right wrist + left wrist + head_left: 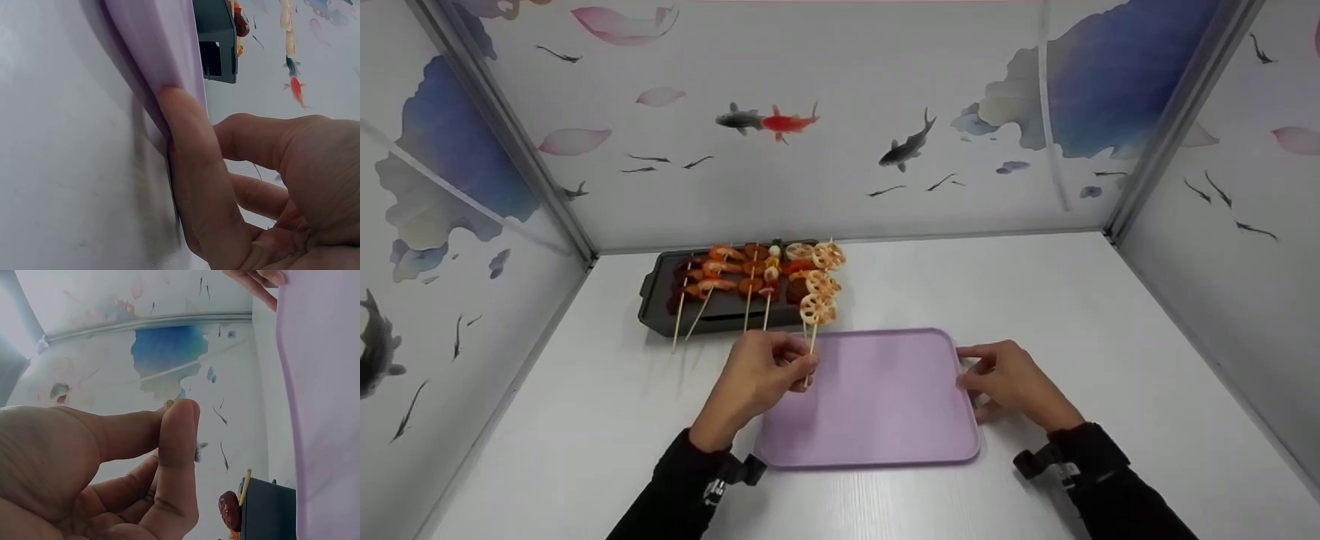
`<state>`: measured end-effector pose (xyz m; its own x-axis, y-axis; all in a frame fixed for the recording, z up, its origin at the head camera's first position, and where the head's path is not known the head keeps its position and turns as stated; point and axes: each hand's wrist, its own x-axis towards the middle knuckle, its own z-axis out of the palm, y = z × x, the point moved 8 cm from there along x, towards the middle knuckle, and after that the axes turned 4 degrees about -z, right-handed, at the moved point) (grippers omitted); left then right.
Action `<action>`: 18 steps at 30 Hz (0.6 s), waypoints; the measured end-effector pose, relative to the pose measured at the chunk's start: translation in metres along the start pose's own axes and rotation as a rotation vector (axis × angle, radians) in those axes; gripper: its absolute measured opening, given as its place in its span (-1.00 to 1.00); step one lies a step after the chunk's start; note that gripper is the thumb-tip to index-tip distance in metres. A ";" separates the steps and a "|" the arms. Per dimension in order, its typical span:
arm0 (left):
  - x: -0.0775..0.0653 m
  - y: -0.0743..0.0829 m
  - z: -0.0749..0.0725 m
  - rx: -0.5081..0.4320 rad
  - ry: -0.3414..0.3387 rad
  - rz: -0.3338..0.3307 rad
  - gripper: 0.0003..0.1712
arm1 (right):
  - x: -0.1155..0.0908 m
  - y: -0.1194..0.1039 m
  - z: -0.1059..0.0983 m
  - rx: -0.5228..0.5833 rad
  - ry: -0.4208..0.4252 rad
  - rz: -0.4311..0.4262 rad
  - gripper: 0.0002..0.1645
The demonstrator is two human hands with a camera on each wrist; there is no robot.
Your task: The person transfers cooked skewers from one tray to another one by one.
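In the head view my left hand (765, 371) pinches the lower stick of a lotus root skewer (817, 307) between thumb and fingers. The skewer stands upright above the left side of a purple tray (877, 397); its sliced pieces overlap the grill pan's right end. The left wrist view shows only a stick end (170, 404) at the fingertips. My right hand (1012, 379) grips the tray's right edge. In the right wrist view a finger (188, 124) presses the tray's outer wall (152, 62), with the thumb by the rim.
A dark grill pan (712, 319) stands at the back left. On it lie several skewers, including shrimp (720, 268) and round orange-brown slices (751, 268), their sticks jutting toward me. White panels printed with fish enclose the white table (585, 420) at the back and sides.
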<state>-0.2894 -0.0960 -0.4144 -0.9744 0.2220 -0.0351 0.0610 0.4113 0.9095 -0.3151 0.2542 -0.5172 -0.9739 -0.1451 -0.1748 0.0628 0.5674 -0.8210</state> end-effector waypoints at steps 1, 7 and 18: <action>0.000 0.000 0.002 -0.006 -0.007 0.003 -0.85 | 0.000 0.000 0.000 0.007 0.000 0.002 -0.32; -0.001 0.000 0.015 0.001 -0.037 0.003 -0.83 | -0.001 -0.002 -0.001 0.018 -0.001 -0.015 -0.32; -0.002 -0.001 0.036 -0.019 -0.073 -0.018 -0.87 | -0.002 -0.003 0.001 0.066 -0.005 -0.033 -0.34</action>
<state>-0.2802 -0.0655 -0.4304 -0.9570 0.2787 -0.0806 0.0390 0.3987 0.9162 -0.3131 0.2519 -0.5151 -0.9745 -0.1672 -0.1494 0.0449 0.5072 -0.8606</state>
